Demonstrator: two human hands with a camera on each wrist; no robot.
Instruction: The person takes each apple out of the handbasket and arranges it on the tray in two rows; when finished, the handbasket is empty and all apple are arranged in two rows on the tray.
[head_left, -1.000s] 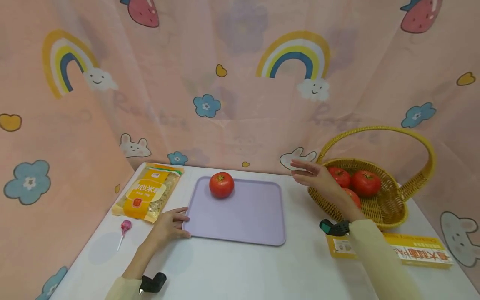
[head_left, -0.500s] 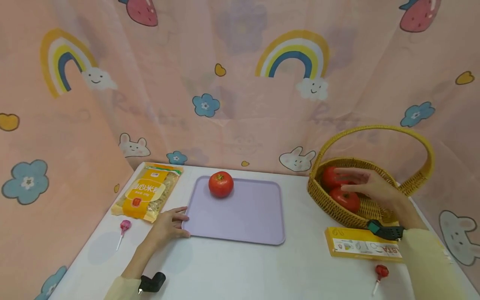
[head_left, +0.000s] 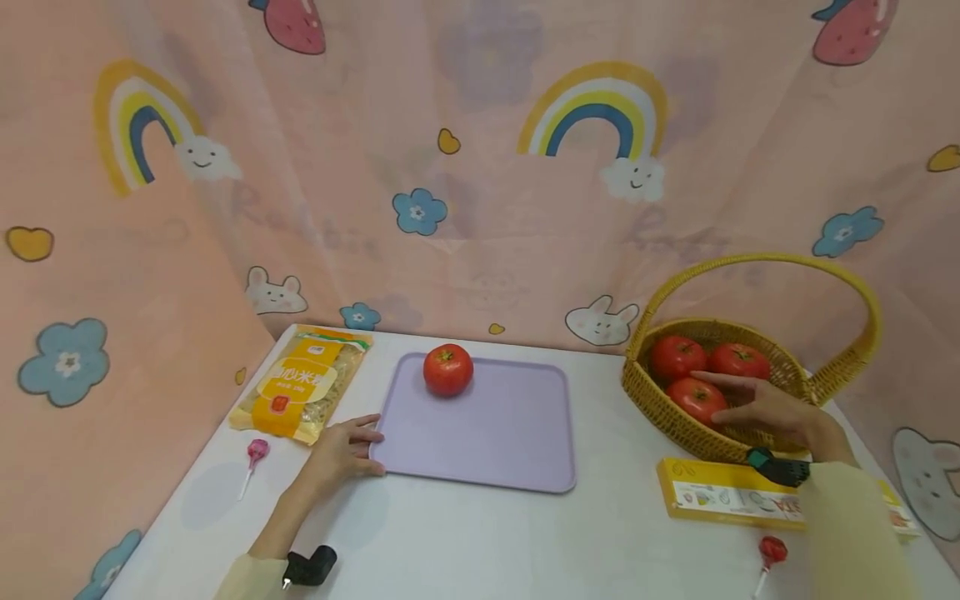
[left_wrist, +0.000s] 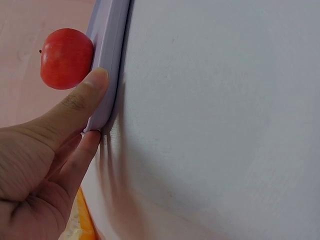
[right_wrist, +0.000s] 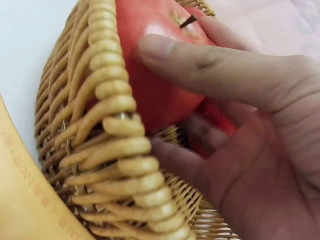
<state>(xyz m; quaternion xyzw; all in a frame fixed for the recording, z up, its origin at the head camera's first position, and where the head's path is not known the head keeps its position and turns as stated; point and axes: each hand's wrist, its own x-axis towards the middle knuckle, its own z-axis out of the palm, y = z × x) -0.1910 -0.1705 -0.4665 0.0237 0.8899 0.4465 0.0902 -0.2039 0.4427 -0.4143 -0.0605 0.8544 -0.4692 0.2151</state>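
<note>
My left hand (head_left: 341, 450) holds the near left corner of a lilac tray (head_left: 480, 433), the thumb (left_wrist: 92, 87) against its front rim and the other fingers along its left side. A red tomato (head_left: 447, 370) sits toward the back left of that tray. Over on the right, my right hand (head_left: 772, 412) reaches into a yellow wicker basket (head_left: 675, 427). Its thumb and fingers curl round the nearest tomato (right_wrist: 155, 75), which is still inside the basket close to the woven rim. Two more tomatoes, one at the left (head_left: 677, 357) and one at the right (head_left: 740, 360), lie behind it.
A yellow pasta box (head_left: 731, 496) lies in front of the basket, partly under the right forearm. Near it is a red lollipop (head_left: 771, 552). At left are a yellow food packet (head_left: 300, 383) and a pink lollipop (head_left: 255, 458). A patterned curtain (head_left: 487, 208) backs the table.
My right hand has gone from beside the basket's left rim, rightward over the tomatoes, then down onto the nearest one. The left hand keeps its place at the tray.
</note>
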